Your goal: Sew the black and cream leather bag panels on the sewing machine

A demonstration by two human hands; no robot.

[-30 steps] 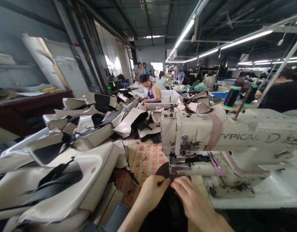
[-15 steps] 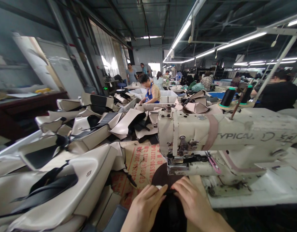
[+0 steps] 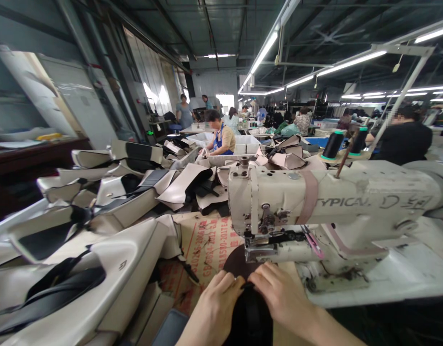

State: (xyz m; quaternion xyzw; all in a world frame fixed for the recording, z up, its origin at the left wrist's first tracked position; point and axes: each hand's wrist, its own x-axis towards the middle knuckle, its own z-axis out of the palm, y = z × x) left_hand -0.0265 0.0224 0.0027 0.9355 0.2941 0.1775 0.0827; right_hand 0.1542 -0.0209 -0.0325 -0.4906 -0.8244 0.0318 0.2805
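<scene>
your black piece (image 3: 252,317) sits between your two hands, low in front of you, just short of the sewing machine (image 3: 279,192). looks partway: edge gathered and held, apparently being lined up; can't tell what stitching on it is done or left, seams there are too dark. it's very dark, with a faint raised strip down the middle, upper edge folded at your fingertips. a dark brown rounded part (image 3: 235,262) lies just beyond, running in by the needle end; looks joined to it, can't be sure. your left hand (image 3: 217,298) has its fingers curled closed, pinching the edge; your right hand (image 3: 279,293) pinches the edge opposite, fingertips near the left's. past that, red-printed sheet (image 3: 210,245), then piled cream pieces (image 3: 134,274) with black parts, off to your left. thread spools (image 3: 333,144) stand behind the machine, co-worker in a blue apron (image 3: 224,139) farther back.
</scene>
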